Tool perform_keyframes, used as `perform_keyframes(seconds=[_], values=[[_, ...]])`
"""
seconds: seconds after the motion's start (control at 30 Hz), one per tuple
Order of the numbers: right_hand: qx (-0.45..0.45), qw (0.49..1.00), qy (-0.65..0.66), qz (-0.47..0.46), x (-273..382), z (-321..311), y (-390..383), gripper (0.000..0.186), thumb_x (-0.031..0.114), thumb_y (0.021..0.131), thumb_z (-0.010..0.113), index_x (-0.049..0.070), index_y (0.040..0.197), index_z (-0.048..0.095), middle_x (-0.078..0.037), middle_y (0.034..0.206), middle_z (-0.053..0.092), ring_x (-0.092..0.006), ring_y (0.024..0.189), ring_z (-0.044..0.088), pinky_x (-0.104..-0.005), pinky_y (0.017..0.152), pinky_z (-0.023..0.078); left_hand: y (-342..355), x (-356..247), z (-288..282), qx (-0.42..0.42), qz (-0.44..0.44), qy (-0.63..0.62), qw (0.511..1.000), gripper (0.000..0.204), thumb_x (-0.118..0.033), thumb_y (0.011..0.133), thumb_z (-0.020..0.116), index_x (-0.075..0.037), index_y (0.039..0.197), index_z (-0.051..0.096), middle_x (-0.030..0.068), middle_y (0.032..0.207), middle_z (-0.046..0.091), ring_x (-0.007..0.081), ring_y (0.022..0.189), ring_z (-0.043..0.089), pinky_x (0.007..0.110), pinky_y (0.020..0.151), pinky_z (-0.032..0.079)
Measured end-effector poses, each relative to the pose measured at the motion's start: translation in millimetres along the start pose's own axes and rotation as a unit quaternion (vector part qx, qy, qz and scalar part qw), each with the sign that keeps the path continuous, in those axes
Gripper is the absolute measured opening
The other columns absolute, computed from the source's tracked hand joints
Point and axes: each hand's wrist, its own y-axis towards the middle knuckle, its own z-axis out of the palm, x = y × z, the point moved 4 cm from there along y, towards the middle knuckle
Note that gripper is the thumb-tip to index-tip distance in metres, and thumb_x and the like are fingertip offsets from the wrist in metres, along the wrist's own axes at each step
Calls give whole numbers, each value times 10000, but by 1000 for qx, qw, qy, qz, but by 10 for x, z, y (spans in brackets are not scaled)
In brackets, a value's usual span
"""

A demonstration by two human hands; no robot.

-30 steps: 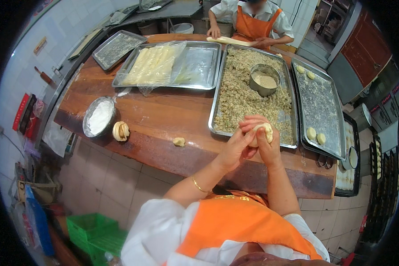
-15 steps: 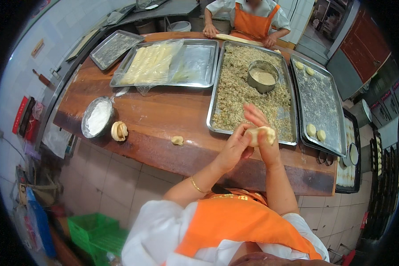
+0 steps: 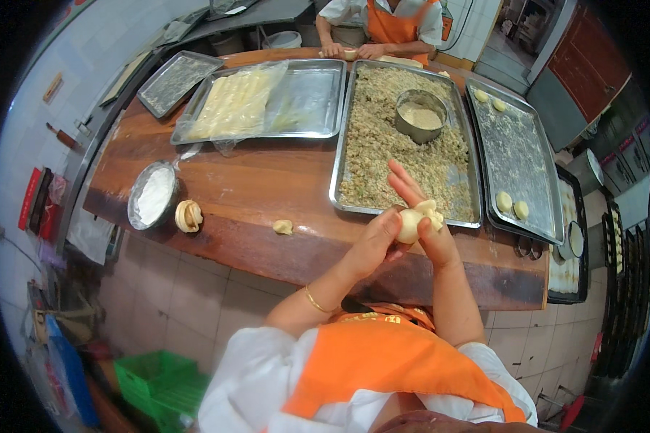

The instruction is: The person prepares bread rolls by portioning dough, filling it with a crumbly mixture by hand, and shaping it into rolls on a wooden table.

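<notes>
Evidently, in the head view, the only one given, the step in hand is closing and rounding off a dough ball (image 3: 409, 226), held up between both hands near the front edge of the filling tray (image 3: 361, 210). The left hand (image 3: 377, 235) wraps the ball's left side, thumb on the near face and fingers curled beneath, a narrow grip with the dough filling it. The right hand (image 3: 438, 243) bears on the other side with its thumb, while its long fingers stretch straight out behind the ball; a ragged tuft (image 3: 431, 210) of dough stands up between thumb and forefinger. How hard either hand squeezes cannot be told. Judging by that tuft, the next move calls for a pinch and twist by the right hand to take off the surplus and seal the ball, with the left keeping it steady without flattening it. A scrap (image 3: 283, 227) on the table (image 3: 245, 187) suggests where such surplus might go. Four dough rounds (image 3: 503, 200) lie on the floured tray (image 3: 516, 155) to the right, a likely place for the finished piece. Whether the ball has filling (image 3: 372, 155) inside is hidden, so any thin spot could tear if pressed too hard.
</notes>
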Motion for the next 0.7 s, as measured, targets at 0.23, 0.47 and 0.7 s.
perform_keyframes(seconds=[0.23,0.47,0.7], values=[[17,998,17,54,-235,-109,17,719,539,1057,242,-29,1224,651,-183,1392,560,-313,1401,397,-426,1177,271,113,21,36,-115,103,102,983,482,-477,1042,418,-24,1189,491,9,812,553,73,608,483,205,527,371],[-36,998,49,-8,-31,125,21,669,542,1047,312,-4,1200,668,-182,1313,616,-315,1368,449,-446,1145,335,29,-3,2,-38,-41,-72,996,605,-618,1016,357,-54,1072,570,1,775,548,64,541,439,200,480,349],[-46,981,150,116,-285,-63,-42,645,523,1051,327,-9,1235,643,-177,1340,601,-316,1367,452,-433,1126,362,152,-13,238,-254,178,144,940,596,-593,1038,290,-63,1019,563,10,742,539,69,545,442,218,469,337]])
